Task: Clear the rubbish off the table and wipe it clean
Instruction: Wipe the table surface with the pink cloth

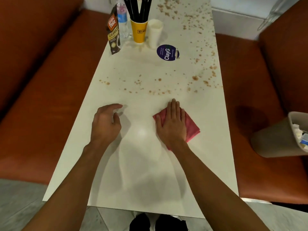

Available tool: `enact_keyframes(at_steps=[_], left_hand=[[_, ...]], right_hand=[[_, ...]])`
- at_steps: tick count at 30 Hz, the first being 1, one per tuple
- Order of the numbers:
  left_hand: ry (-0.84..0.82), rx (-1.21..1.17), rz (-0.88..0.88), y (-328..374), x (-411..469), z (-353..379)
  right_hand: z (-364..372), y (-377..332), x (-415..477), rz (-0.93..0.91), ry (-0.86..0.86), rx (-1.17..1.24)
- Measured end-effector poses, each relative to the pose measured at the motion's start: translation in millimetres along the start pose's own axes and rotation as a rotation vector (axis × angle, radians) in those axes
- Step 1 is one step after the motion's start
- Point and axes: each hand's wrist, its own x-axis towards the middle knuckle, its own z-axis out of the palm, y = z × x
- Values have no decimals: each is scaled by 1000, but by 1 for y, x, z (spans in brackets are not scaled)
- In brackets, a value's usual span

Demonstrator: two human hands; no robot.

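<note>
Cloth (192,129), pink, right of centre, pressed under right hand (171,125), fingers straight, together; left hand (105,123) loosely curled, empty.

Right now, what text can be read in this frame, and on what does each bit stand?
"ClayG": on the round purple disc; its smaller print is too small to read.
"GRANULE", last letters cut off: on the brown pouch; its red logo is blurred.
Yellow cup: dark logo, too blurred to read.
Water bottle: label unreadable.

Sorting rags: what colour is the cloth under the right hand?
The cloth is pink; head view.
</note>
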Motion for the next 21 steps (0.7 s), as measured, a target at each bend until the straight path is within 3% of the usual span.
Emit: enact_keyframes(at_steps=[2,5,8,10,12,17,21], left_hand=[[10,12,-24,-6,0,-9],[29,29,-44,-14,-2,-18],[43,27,-48,-19,-4,-22],[40,32,-47,-18,-3,-19],[27,27,-43,-12,-1,-10],[-19,-63,44,15,7,27],[-84,-112,84,42,15,54]], right_hand=[[7,-39,10,-42,0,35],[16,-78,-9,-310,-56,12],[17,-64,-49,-607,-103,-14],[11,-31,-66,-649,-120,-5],[2,8,-72,-522,-93,-6],[-10,87,-48,27,-11,6],[-15,99,9,311,67,59]])
